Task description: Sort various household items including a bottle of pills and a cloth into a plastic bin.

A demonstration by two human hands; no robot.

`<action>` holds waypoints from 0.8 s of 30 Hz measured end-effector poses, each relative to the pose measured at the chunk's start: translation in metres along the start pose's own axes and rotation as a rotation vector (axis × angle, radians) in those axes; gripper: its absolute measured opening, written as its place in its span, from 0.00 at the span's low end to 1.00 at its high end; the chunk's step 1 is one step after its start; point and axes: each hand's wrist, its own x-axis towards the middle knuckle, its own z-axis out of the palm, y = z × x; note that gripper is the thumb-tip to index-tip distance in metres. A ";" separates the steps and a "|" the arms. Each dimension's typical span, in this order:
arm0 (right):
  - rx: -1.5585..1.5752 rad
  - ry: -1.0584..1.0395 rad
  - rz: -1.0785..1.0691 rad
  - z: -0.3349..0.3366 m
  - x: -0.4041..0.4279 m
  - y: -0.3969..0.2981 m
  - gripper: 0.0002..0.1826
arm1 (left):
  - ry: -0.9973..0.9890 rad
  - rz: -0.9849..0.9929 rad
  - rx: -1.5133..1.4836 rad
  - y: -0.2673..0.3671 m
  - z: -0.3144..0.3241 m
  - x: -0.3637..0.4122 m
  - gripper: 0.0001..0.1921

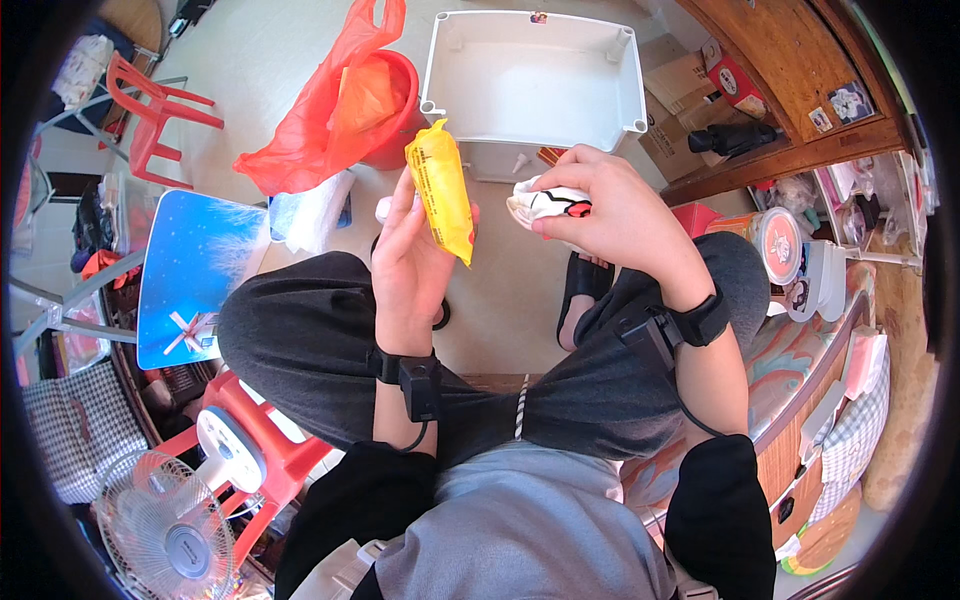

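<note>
My left hand [405, 262] holds a yellow plastic packet [444, 193] with dark printing, upright between thumb and fingers. A small pale bit shows beside those fingers; I cannot tell what it is. In my right hand [611, 206] is a small white cloth item [549, 204] with black lines and a red patch, pinched between thumb and fingers. The two things are apart, above the floor between my knees. Beyond them a white plastic bin [536, 82], its opening facing me, rests on another pale container [491, 163]. My palm and fingers hide parts of both held items.
A red bucket [394, 139] with a red plastic bag [315, 139] stands left of the bin. A blue patterned board [191, 285] is by my left knee. An electric fan [180, 532] is at lower left, near a red plastic stool [289, 469]. A wooden cabinet [799, 67] stands right.
</note>
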 end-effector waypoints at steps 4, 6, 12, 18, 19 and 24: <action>0.041 0.025 -0.019 0.002 0.000 0.001 0.18 | -0.103 -0.077 -0.090 0.002 -0.003 0.000 0.21; 0.061 0.034 -0.026 0.001 0.000 -0.001 0.18 | -0.119 -0.085 -0.112 0.001 -0.004 0.001 0.21; 0.212 0.007 0.019 -0.001 0.001 -0.008 0.17 | -0.117 -0.068 -0.060 -0.003 -0.005 -0.001 0.24; 0.458 0.000 -0.097 0.002 0.001 -0.012 0.17 | -0.031 0.004 0.121 -0.005 0.014 -0.002 0.29; 0.531 -0.033 -0.103 0.004 0.001 -0.013 0.17 | -0.025 0.008 0.151 -0.006 0.016 -0.002 0.30; 0.425 -0.246 -0.091 0.010 -0.002 -0.017 0.18 | -0.003 0.010 0.221 -0.008 0.012 0.000 0.32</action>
